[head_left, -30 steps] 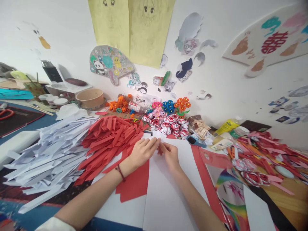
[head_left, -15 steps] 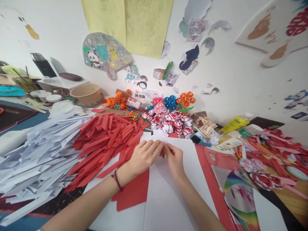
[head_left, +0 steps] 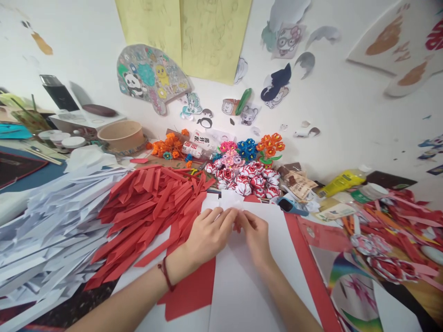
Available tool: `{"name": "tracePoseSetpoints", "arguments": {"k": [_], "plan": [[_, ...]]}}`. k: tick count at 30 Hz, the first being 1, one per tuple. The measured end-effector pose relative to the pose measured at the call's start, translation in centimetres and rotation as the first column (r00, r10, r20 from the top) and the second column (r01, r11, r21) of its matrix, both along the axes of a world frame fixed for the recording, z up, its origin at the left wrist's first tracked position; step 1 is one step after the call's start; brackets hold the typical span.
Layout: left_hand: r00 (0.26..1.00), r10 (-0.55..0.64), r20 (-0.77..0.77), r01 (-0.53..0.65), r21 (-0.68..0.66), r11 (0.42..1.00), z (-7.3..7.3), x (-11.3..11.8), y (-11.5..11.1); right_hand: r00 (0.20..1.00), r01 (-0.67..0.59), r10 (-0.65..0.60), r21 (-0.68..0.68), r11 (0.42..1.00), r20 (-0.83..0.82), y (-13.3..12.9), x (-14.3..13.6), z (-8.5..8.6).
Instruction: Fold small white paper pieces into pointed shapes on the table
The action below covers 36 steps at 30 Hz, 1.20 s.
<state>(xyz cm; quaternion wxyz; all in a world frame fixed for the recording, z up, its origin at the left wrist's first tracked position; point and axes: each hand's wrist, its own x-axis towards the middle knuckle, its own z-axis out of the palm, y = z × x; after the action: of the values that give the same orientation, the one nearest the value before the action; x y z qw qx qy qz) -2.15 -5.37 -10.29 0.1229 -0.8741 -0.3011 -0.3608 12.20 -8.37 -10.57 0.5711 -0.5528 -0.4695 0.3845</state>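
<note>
My left hand [head_left: 210,234] and my right hand [head_left: 255,234] meet over white sheets [head_left: 238,286], fingertips pinched together. A small piece of white paper [head_left: 231,199] shows just beyond the fingers, and both hands grip it. A bit of red shows beneath the fingertips; whether it is paper or skin I cannot tell. Left of my left hand lies a heap of folded red paper strips [head_left: 148,207], and farther left a heap of white paper strips [head_left: 62,235]. Beyond my hands sit several red-and-white paper flowers [head_left: 256,177].
A round tub [head_left: 121,137] and a black flask [head_left: 59,93] stand at the back left. Orange flowers [head_left: 169,146] and blue flowers [head_left: 247,148] line the wall. A yellow bottle [head_left: 342,183] lies at the right, near loose strips [head_left: 401,216]. A blue watch-like item [head_left: 290,206] is close by.
The view has shifted slightly, so the hands appear a little lower. Both hands keep their pinch on the white paper, with only slight finger movement.
</note>
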Motion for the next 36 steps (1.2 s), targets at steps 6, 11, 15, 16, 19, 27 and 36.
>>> {"name": "tracePoseSetpoints", "arguments": {"k": [6,11,15,16,19,27,36], "plan": [[0.999,-0.022,-0.023,0.021,-0.047,0.999,0.2,0.1,-0.4,0.999,0.045,-0.045,-0.009,0.999,0.025,0.2,0.2,-0.5],[0.999,-0.035,0.025,0.038,-0.123,0.992,0.5,0.3,-0.5,0.997,0.064,-0.063,-0.01,0.998,0.055,0.1,0.2,-0.6],[0.974,0.06,0.218,0.017,-0.335,0.942,1.0,0.4,-0.6,0.991,0.099,-0.098,-0.004,0.995,0.085,-0.1,0.1,-0.4],[0.96,0.096,0.263,0.017,-0.397,0.918,1.1,0.4,-0.5,0.99,0.102,-0.101,-0.001,0.995,0.096,-0.1,0.1,-0.2],[0.941,0.143,0.307,0.062,-0.571,0.818,1.3,0.4,0.1,0.988,0.088,-0.088,0.005,0.996,0.131,-0.3,-0.1,0.2],[0.866,0.078,0.493,0.376,-0.747,0.548,0.8,0.4,1.7,0.995,0.044,-0.047,0.036,0.998,0.091,-0.4,-0.2,0.5],[0.818,0.092,0.568,0.466,-0.748,0.472,0.1,0.3,2.3,0.998,0.032,-0.035,0.042,0.999,0.06,-0.4,-0.1,0.5]]}}
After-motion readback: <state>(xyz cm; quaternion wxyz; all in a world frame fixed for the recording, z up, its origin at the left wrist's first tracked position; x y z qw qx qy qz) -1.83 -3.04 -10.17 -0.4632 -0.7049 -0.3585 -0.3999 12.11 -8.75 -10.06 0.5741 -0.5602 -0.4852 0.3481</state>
